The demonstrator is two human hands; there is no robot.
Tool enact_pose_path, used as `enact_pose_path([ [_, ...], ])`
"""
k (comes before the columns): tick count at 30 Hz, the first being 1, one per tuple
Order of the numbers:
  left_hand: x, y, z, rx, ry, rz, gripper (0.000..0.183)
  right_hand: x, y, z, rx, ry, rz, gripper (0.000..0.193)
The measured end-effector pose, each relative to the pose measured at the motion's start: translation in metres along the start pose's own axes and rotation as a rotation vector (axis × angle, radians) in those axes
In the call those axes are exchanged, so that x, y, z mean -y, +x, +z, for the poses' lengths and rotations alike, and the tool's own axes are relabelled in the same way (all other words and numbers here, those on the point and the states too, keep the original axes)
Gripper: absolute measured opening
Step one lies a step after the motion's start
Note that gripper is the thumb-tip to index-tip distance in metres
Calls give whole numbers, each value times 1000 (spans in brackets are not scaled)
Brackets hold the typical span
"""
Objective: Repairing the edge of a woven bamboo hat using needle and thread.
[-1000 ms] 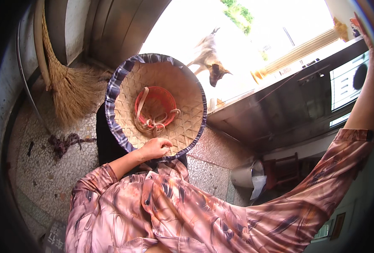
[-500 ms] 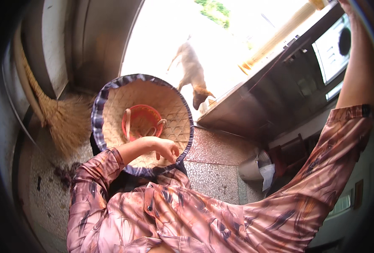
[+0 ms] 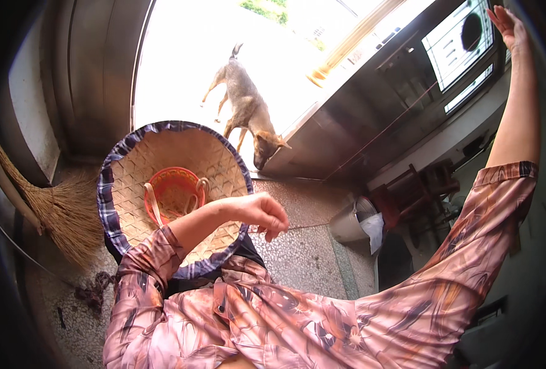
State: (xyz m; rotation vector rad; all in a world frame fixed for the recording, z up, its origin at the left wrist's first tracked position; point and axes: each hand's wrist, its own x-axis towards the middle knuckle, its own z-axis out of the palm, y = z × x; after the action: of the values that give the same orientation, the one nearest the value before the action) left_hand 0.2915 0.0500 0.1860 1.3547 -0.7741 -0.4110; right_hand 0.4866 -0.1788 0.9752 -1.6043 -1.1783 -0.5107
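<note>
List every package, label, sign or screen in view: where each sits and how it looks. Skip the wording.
Panel: upper right on the dark metal door, beside the raised right hand; pale rectangle with a dark round patch; whether sign or screen, cannot tell.
Strip: just below the panel; narrow, pale.
Bag: in the grey bucket on the floor; white, crumpled.
Nothing else of the kind shows.

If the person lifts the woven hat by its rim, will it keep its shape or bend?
The hat is woven from thin straw-like strips, so it is probably light and springy; its wide brim may flex somewhat. The cloth-bound edge likely gives grip. The left hand is at that edge, though I cannot tell if it touches.
</note>
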Motion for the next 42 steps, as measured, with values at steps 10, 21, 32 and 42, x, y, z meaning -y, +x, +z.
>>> enact_pose_path([
  [10,-11,-44,-10,-245,-234,168,21,-71,-75,150,-444,121,132,23],
  [21,-16,-25,8,-430,-417,328,21,-103,-80,103,-416,198,195,16],
  [32,36,-20,-7,-463,-427,206,23,-100,-115,95,-424,124,168,11],
  [42,75,-31,-23,-330,-409,37,22,-113,-106,80,-402,138,206,11],
])
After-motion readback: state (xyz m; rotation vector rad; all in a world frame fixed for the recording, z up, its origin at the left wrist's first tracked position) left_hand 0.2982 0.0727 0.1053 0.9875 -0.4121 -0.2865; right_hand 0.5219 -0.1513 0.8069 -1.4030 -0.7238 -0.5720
